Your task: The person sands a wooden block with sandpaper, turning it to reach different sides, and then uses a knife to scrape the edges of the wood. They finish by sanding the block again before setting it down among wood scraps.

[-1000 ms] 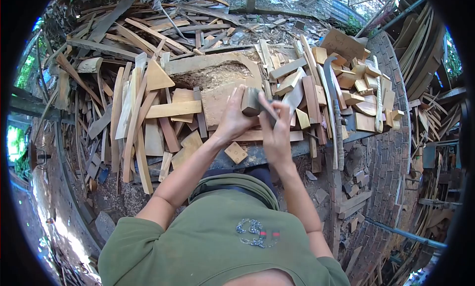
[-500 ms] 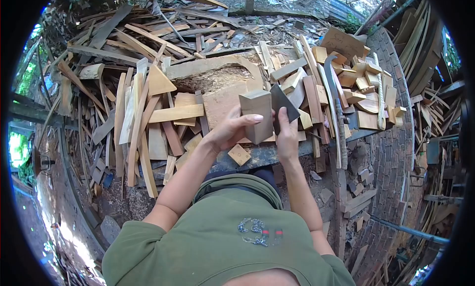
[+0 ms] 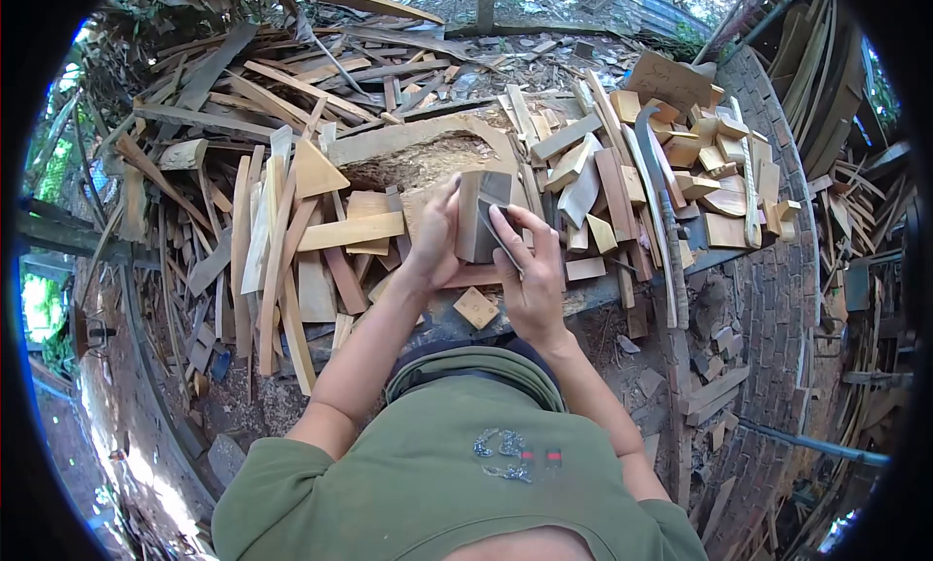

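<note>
My left hand [image 3: 434,240] is closed around a wooden block [image 3: 468,216], holding it upright above the bench. In my right hand [image 3: 533,274] is a dark grey sheet of sandpaper [image 3: 496,237], pinched between thumb and fingers. The sheet lies against the block's right face, and part of it is hidden behind my fingers. Just below my hands a small square wood piece [image 3: 475,308] with dark spots rests near the bench's front edge.
Wood strips [image 3: 262,260] and offcuts crowd the bench's left side. Small cut blocks [image 3: 714,163] are heaped at the right, beside a long curved tool [image 3: 663,182]. A large rough slab [image 3: 418,153] lies at the back. A brick floor [image 3: 777,318] runs along the right.
My left hand has turned the block and drawn it slightly left. My right hand has moved left and down, bringing the sandpaper against the block's side.
</note>
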The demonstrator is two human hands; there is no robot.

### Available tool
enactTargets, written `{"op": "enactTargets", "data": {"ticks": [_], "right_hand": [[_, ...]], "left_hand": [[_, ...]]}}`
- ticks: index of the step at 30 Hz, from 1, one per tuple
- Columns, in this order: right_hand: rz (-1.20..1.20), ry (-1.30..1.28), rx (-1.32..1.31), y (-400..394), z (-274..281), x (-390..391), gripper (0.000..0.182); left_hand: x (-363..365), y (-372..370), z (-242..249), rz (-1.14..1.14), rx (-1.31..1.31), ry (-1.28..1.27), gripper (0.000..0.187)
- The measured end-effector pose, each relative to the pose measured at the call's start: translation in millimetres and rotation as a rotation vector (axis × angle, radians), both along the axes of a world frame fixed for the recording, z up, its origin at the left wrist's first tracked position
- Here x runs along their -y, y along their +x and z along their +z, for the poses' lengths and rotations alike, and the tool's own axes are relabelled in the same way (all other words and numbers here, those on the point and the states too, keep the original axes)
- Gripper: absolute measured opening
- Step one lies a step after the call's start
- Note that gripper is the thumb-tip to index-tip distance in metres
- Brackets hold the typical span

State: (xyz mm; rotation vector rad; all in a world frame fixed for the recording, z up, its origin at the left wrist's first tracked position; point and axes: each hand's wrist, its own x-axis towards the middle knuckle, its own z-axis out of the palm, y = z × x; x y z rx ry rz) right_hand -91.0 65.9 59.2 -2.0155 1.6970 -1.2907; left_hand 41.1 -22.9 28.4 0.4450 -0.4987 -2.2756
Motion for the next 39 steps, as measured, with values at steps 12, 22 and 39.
{"op": "enactTargets", "data": {"ticks": [12, 22, 39], "right_hand": [[-0.046, 0.013, 0.068, -10, 19, 33, 0.035], [-0.061, 0.025, 0.337, 5, 14, 34, 0.034], [-0.090, 0.180, 0.592, -11, -15, 61, 0.036]], "left_hand": [[-13, -25, -7, 0.477, 0.748, -0.638, 0.062], [-16, -26, 6, 0.563, 0.877, -0.653, 0.070], [-13, -18, -4, 0.569, 0.891, -0.816, 0.068]]}}
